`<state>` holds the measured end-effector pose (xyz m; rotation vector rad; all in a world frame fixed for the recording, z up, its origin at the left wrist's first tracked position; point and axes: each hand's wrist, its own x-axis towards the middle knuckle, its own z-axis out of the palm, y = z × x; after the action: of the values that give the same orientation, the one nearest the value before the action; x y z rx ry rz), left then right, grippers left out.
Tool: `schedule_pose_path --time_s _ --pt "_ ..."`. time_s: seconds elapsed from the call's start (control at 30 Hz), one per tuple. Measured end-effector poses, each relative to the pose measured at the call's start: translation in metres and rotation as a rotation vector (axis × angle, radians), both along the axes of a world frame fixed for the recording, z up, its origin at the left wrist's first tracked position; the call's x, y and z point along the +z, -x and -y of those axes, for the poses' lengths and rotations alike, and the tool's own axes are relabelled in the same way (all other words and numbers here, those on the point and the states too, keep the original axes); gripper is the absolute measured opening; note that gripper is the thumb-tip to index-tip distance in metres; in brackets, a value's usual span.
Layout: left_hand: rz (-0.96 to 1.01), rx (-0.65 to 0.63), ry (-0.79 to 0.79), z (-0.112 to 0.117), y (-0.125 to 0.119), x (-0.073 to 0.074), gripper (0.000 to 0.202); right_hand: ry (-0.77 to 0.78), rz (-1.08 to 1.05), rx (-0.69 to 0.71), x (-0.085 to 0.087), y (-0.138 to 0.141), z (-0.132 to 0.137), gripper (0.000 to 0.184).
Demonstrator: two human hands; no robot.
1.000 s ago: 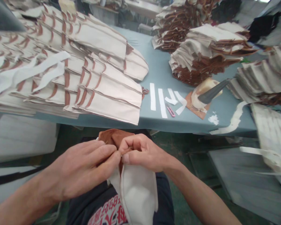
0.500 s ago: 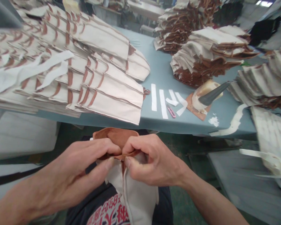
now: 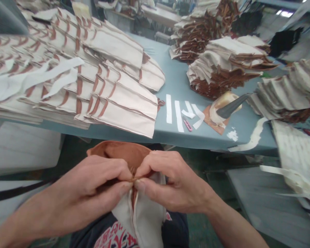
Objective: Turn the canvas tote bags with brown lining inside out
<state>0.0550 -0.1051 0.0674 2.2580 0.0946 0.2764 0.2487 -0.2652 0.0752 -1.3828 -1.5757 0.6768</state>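
A boot upper (image 3: 148, 213), cream on its outer face and brown inside, hangs over my lap with its opening towards the table. My left hand (image 3: 93, 186) pinches the brown edge between thumb and forefinger, just left of the seam. Close against it, my right hand (image 3: 174, 182) grips the same edge on the other side of the seam. The thumbs nearly meet there. Below them the seam's two cream flaps part, and a brown strip shows between. The brown inside (image 3: 126, 151) gapes beyond my fingers.
On the blue-grey table (image 3: 170, 137) lie overlapping cream uppers (image 3: 126, 115), white tape strips (image 3: 168, 108), a small pink cutter (image 3: 187, 124) and a crusted pot (image 3: 215, 112) with a dark cone-shaped handle (image 3: 231, 106). Brown-and-cream stacks (image 3: 206, 74) stand behind. A grey panel (image 3: 258, 206) is at right.
Both hands have drawn slightly lower with the pinched edge. The brown opening spreads wider to the left, and the seam flaps gape more below my thumbs.
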Motion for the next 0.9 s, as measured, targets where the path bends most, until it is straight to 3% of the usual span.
schedule_pose_path --time_s 0.1,0.2,0.3,0.4,0.57,0.67,0.8,0.9 --pt "0.02 -0.012 0.183 0.004 0.005 -0.008 0.033 0.173 -0.309 0.084 -0.001 -0.001 -0.004 0.035" --pt "0.002 -0.025 0.193 0.0 0.009 -0.016 0.023 0.267 -0.383 0.083 -0.004 -0.004 -0.004 0.035" --pt "-0.089 -0.089 0.134 -0.007 0.011 -0.013 0.022 0.252 -0.277 0.033 -0.005 -0.005 -0.002 0.024" --pt "-0.135 -0.103 0.123 -0.011 0.011 -0.002 0.021 0.195 -0.168 0.01 -0.004 -0.004 -0.001 0.021" --pt "-0.096 -0.004 0.067 -0.003 0.0 0.011 0.029 0.073 -0.042 -0.037 -0.001 -0.002 -0.002 0.02" --pt "-0.034 -0.028 0.035 0.001 -0.012 0.008 0.04 0.026 0.031 -0.03 0.002 -0.004 0.002 0.016" --pt "0.075 -0.037 -0.081 0.005 -0.016 -0.002 0.034 0.1 0.203 -0.007 0.008 -0.017 0.011 0.004" --pt "0.148 0.01 -0.157 0.009 -0.009 -0.011 0.035 0.144 0.271 -0.026 0.008 -0.032 0.012 0.019"
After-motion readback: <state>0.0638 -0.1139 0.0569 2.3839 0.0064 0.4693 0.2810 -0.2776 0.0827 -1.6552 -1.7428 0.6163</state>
